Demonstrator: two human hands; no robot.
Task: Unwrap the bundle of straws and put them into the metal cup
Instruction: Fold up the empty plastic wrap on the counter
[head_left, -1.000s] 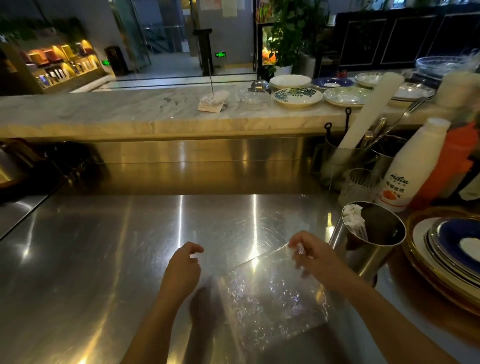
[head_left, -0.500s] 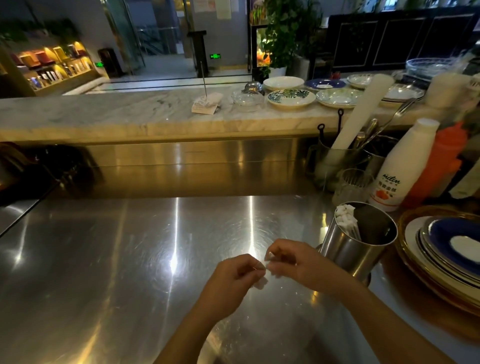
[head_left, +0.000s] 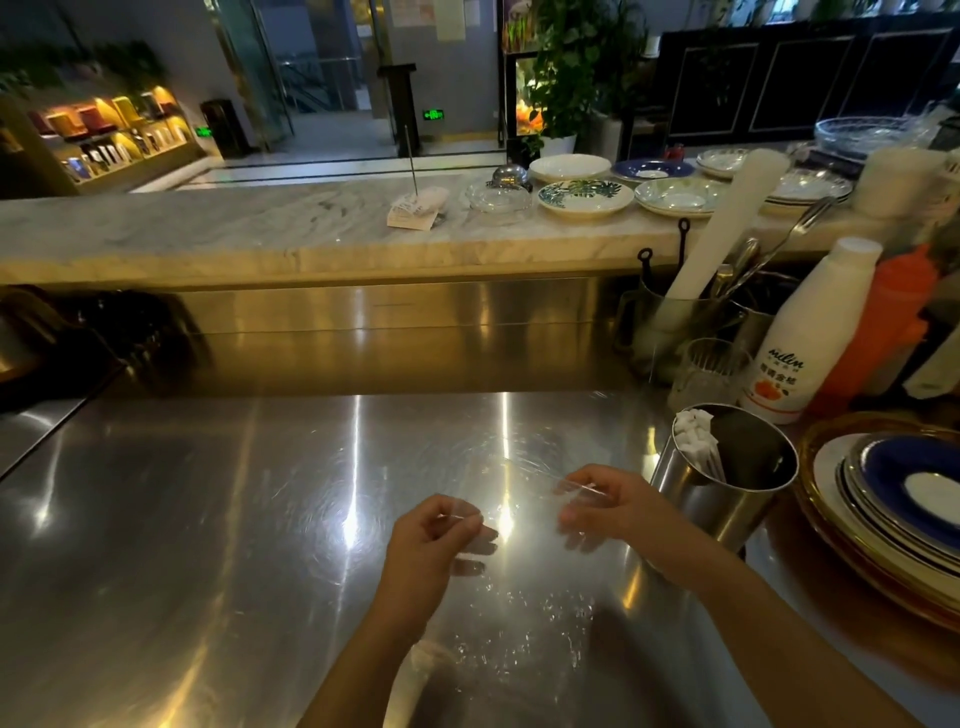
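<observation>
The metal cup (head_left: 719, 499) stands on the steel counter (head_left: 208, 519) at the right, with white paper-wrapped straws (head_left: 696, 441) leaning against its left inner wall. A clear plastic wrapper (head_left: 524, 613) hangs between my hands, crinkled and see-through. My left hand (head_left: 434, 535) pinches its top left edge. My right hand (head_left: 608, 504) pinches its top right edge, just left of the cup. Both hands hover a little above the counter.
A stack of blue and gold-rimmed plates (head_left: 893, 514) sits right of the cup. Behind it stand a white bottle (head_left: 800, 338), an orange bottle (head_left: 883, 322), a glass (head_left: 711, 369) and a utensil holder (head_left: 670, 322). Dishes (head_left: 584, 197) line the marble ledge.
My hands came together at the wrapper's top edge half a second ago and have now drawn apart again, stretching the wrapper between them.
</observation>
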